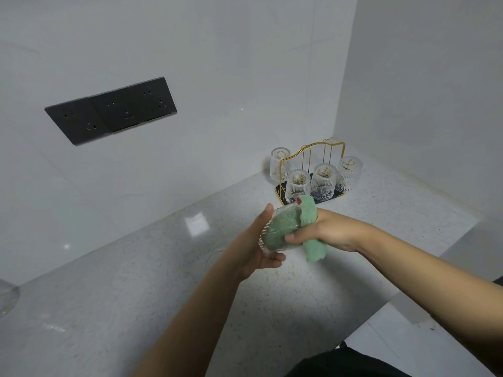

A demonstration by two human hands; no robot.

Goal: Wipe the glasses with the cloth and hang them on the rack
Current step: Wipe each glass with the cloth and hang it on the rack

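Broadly, we saw a pale speckled counter (136, 308) running into a corner between two white walls, with a dark three-part socket panel (111, 110) set in the left wall. At the far corner of the counter stood the rack (313, 170), a gold wire frame on a dark tray. Four ribbed clear glasses hung upside down on its prongs: one at the back left (279, 164), two in front (298, 186) (324, 183) and one at the right (349, 172). Nearer to us, above the counter and just in front of the rack, both hands worked together on a fifth glass (275, 235), which lay tilted on its side. Our left hand (255, 246) cupped that glass from below and behind, the thumb under it and the fingers curved up along its ribbed wall. Our right hand (324, 231) gripped the green cloth (310, 229), its thumb pressed against the mouth of the glass. Part of the cloth was stuffed inside the glass and showed green through the wall; the rest bunched above the right hand and hung below it. At the left edge we could make out a curved bit of clear glassware (6, 297), too cut off to identify
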